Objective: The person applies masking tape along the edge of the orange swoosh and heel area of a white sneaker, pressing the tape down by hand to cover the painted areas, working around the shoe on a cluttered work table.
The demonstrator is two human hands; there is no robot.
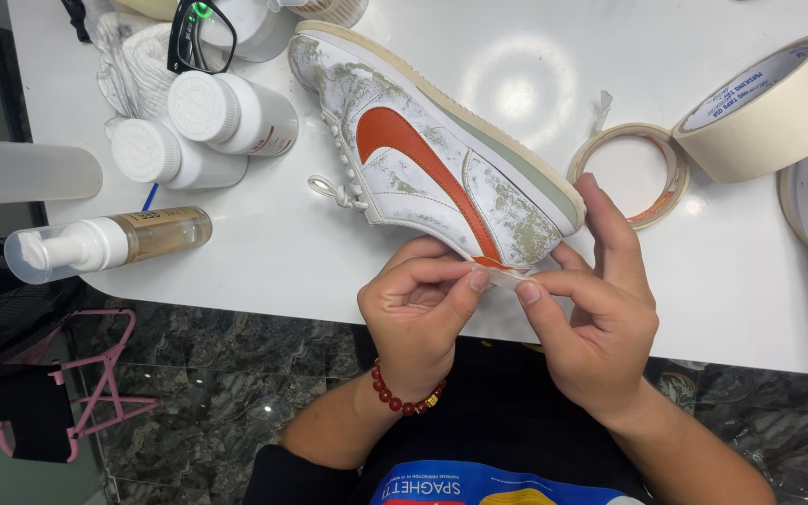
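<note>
Both hands pinch one small strip of tape [505,272] at the table [264,252] edge: left hand [420,313] and right hand [596,309]. It sits at the heel of the dirty white shoe [432,140], whose toe points away to the left. Two tape rolls [630,173] lie right.

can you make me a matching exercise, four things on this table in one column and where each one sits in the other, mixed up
Things
1. pump bottle
2. large tape roll
3. eyeglasses
4. dirty white sneaker

Places
A. far right, standing on its edge
B. middle, heel end by the left hand and right hand
C. left edge, lying on its side
D. top left, on a white container

Pairs: 1-C, 2-A, 3-D, 4-B
</note>
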